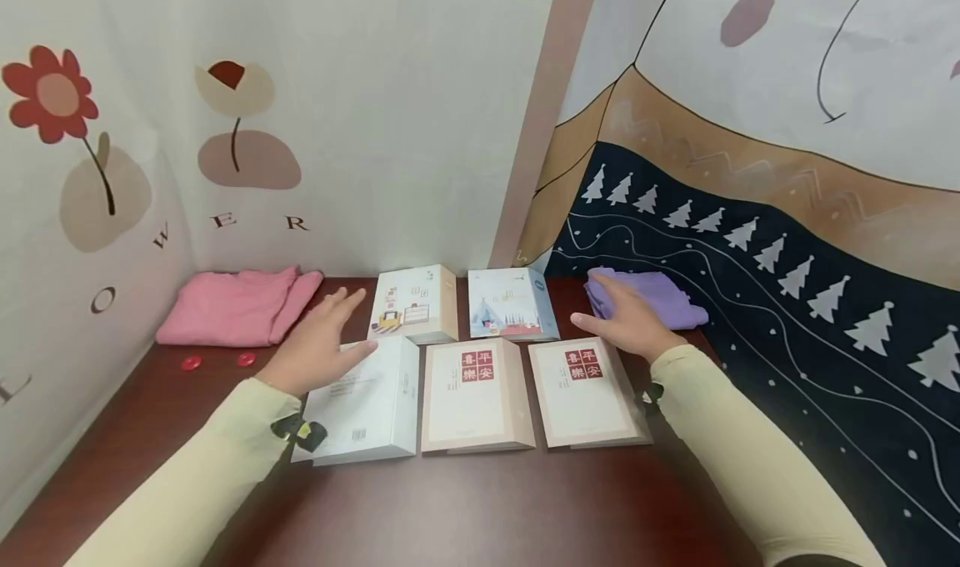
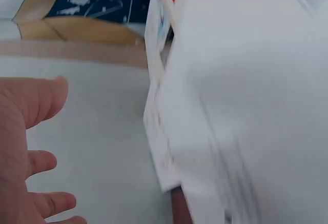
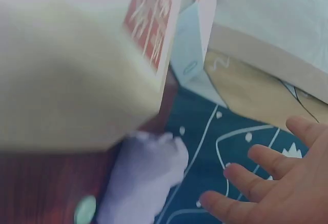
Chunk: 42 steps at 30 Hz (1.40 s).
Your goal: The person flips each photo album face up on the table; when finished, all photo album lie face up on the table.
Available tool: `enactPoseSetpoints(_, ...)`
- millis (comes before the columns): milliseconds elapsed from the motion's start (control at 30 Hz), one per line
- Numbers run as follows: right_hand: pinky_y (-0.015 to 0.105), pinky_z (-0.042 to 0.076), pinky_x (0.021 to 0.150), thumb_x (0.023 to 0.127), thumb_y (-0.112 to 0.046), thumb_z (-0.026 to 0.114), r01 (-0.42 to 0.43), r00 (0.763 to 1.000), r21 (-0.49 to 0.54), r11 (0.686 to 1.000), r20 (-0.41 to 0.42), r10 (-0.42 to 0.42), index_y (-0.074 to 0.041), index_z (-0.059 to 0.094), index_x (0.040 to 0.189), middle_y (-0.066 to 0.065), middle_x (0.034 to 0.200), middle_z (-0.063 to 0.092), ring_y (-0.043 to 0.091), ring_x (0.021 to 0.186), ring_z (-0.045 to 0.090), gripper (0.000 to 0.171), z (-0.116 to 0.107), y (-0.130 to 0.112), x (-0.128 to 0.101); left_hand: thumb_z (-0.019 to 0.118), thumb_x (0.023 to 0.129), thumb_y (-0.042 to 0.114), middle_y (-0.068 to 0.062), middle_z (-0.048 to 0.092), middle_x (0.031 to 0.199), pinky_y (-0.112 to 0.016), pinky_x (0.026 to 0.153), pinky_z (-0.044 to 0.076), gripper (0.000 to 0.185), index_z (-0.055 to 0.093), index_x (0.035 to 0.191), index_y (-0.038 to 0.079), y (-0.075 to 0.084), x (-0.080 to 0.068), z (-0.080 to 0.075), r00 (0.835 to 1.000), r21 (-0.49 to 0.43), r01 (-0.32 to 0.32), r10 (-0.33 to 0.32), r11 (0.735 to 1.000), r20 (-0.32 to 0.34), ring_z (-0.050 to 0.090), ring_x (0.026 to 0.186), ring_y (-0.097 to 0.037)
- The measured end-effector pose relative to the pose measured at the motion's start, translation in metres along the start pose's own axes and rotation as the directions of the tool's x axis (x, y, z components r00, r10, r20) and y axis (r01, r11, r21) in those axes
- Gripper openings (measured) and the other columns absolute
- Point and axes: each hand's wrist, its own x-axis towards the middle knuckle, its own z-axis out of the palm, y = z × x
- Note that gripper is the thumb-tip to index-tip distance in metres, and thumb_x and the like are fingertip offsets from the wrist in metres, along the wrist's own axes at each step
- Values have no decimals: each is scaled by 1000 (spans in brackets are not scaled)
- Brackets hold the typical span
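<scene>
My left hand [image 1: 318,342] hovers with fingers spread over the upper left part of a white book-like box with a barcode [image 1: 360,400]. My right hand [image 1: 630,313] is held above the right side, fingers extended, in front of a folded purple cloth [image 1: 667,298]. Neither hand holds anything. Two cream book-like boxes with red character squares, one in the middle [image 1: 476,408] and one at right [image 1: 588,404], complete the front row. Behind them stand a box with a yellow picture [image 1: 408,304] and a box with a blue tent picture [image 1: 510,304].
A folded pink cloth [image 1: 232,308] lies at the back left of the dark red table [image 1: 480,509]. Two red discs [image 1: 192,363] rest before it. The right wrist view shows a pale green disc [image 3: 85,209] beside the purple cloth. Printed curtains [image 1: 405,117] hang behind.
</scene>
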Motion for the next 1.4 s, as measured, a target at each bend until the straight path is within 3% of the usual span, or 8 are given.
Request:
enactPoseSetpoints(200,63,29,125,99,-48,71,-23,999,133,991,39,18,-14,21,170,17,174,22,45,157,28,93,17,-13,19,62,103,17,-30,28,167,-64,124,28,69,33,164,3,20,22,23,1000,-107,-8,11,994,28,30,154,-48)
enactPoseSetpoints(400,60,34,123,99,-51,69,-63,995,200,978,91,45,-18,20,170,15,174,23,47,154,33,92,30,-21,35,56,106,14,-23,33,169,-61,126,26,63,33,165,10,41,43,38,998,-248,19,-6,969,56,29,157,-43)
enactPoseSetpoints(567,59,35,123,98,-54,70,-105,986,245,964,152,69,-19,21,170,19,172,28,43,153,36,93,39,-25,50,49,108,15,-21,36,168,-61,121,36,61,32,166,17,55,59,57,988,-381,82,-27,921,149,38,153,-44)
enactPoseSetpoints(667,60,34,123,97,-55,71,-135,981,261,956,172,92,-20,23,169,21,169,32,41,152,38,93,45,-25,58,45,108,13,-20,34,169,-60,120,37,60,32,166,18,63,70,68,981,-441,112,-29,891,192,37,154,-42)
enactPoseSetpoints(867,59,32,125,98,-53,71,-143,973,245,959,212,91,-19,28,168,22,167,36,39,153,37,89,53,-23,70,46,109,9,-24,32,169,-56,124,33,57,36,165,19,77,95,85,971,-575,175,-42,799,237,35,156,-39)
enactPoseSetpoints(967,57,32,125,99,-52,70,-134,972,237,962,222,80,-18,31,167,23,167,36,39,153,37,86,55,-22,74,48,109,9,-26,32,168,-56,126,31,58,35,165,18,84,107,94,966,-598,204,-61,775,251,33,156,-40)
enactPoseSetpoints(1233,58,34,124,98,-57,69,-179,958,191,965,258,127,-22,35,166,22,165,40,37,149,42,84,60,-21,79,54,105,13,-23,30,170,-55,128,27,70,25,168,14,92,130,113,949,-536,282,-147,795,280,32,156,-41)
enactPoseSetpoints(1400,57,36,123,97,-56,70,-193,956,179,965,256,144,-21,37,165,18,166,41,37,148,44,84,62,-20,81,58,101,13,-19,23,174,-52,130,22,79,17,170,15,91,138,119,931,-544,335,-180,769,318,30,157,-36)
